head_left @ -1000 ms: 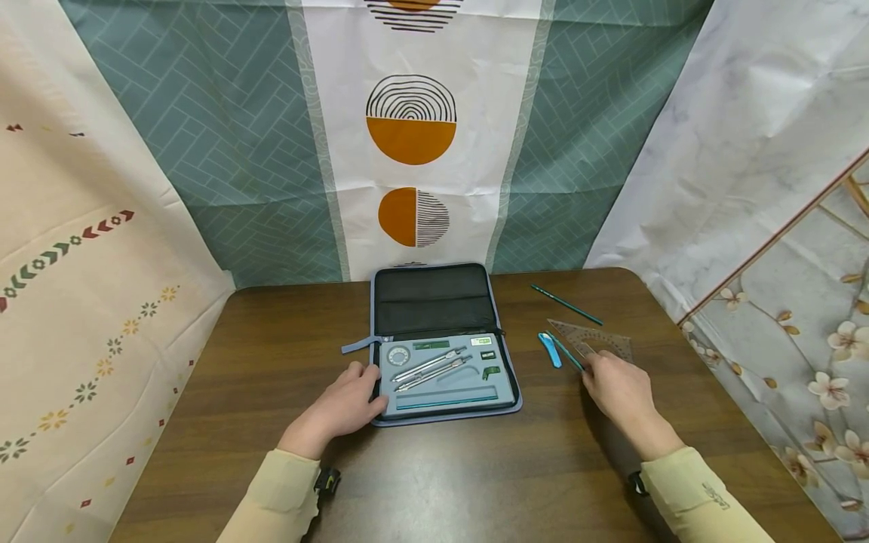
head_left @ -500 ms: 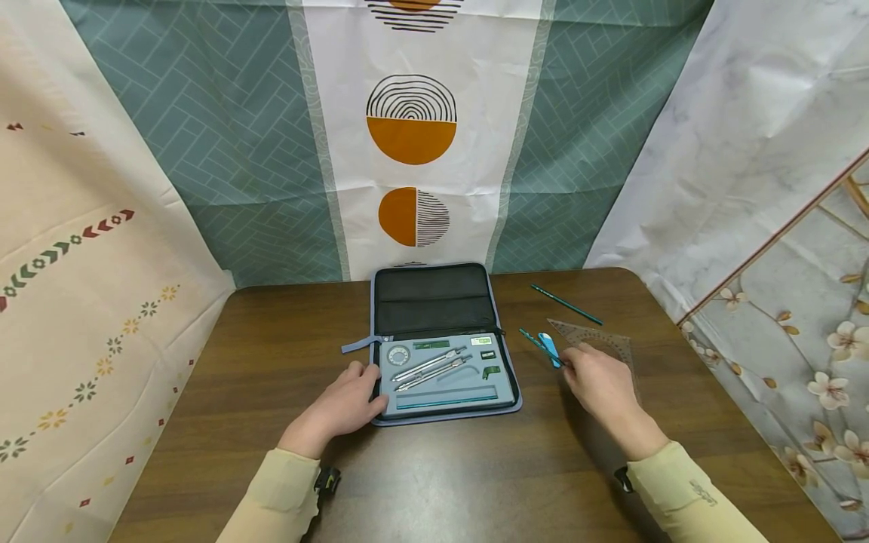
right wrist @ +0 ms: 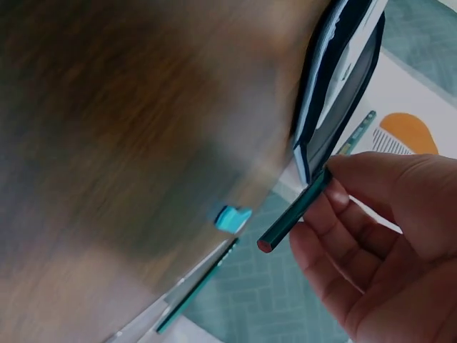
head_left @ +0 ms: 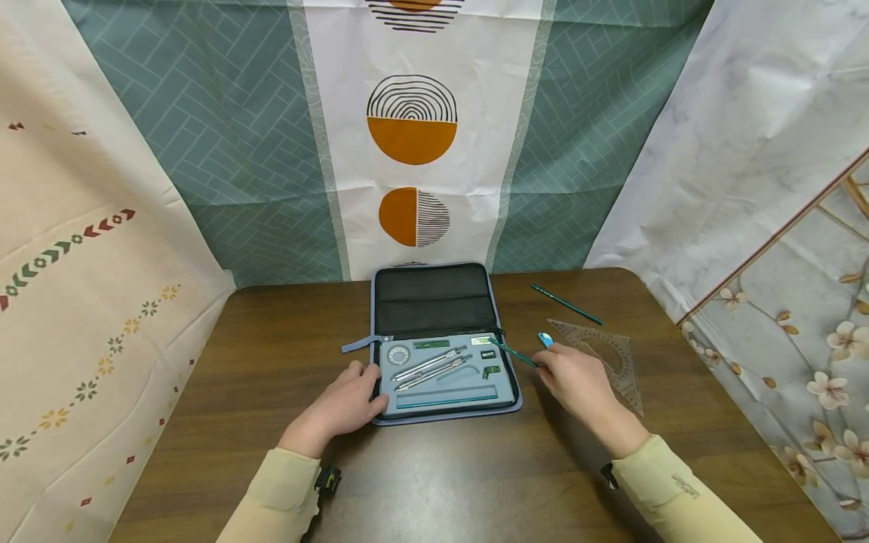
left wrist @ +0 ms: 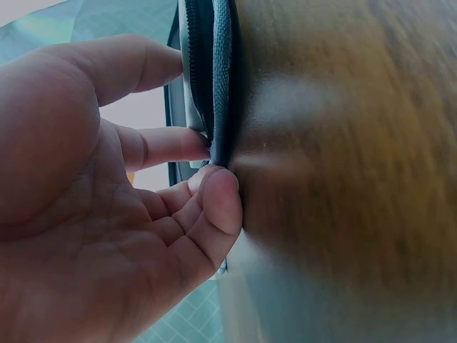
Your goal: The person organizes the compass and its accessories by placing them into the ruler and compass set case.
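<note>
A zip-up geometry set case [head_left: 446, 411] lies unfolded at mid-table. Its grey tray holds two metal compasses [head_left: 431, 369], a small white disc and several small green pieces. My left hand [head_left: 348, 400] grips the case's left edge; in the left wrist view its thumb and index finger reach over the zipper rim [left wrist: 221, 78] while the other fingers curl against the side. My right hand [head_left: 577, 381] pinches a dark green pencil [right wrist: 293, 214] near its red-ended tail. The pencil's far end overlaps the tray's right side in the head view.
Under my right hand a blue cutter [head_left: 545, 339] is partly hidden. Right of it lies a clear set square [head_left: 621, 354], with another green pencil [head_left: 566, 305] behind on the wooden table [head_left: 292, 332]. Patterned cloths hang around the table.
My right hand has carried the pencil left, from beside the set square over the cutter to the case's right edge. My left hand has stayed on the case.
</note>
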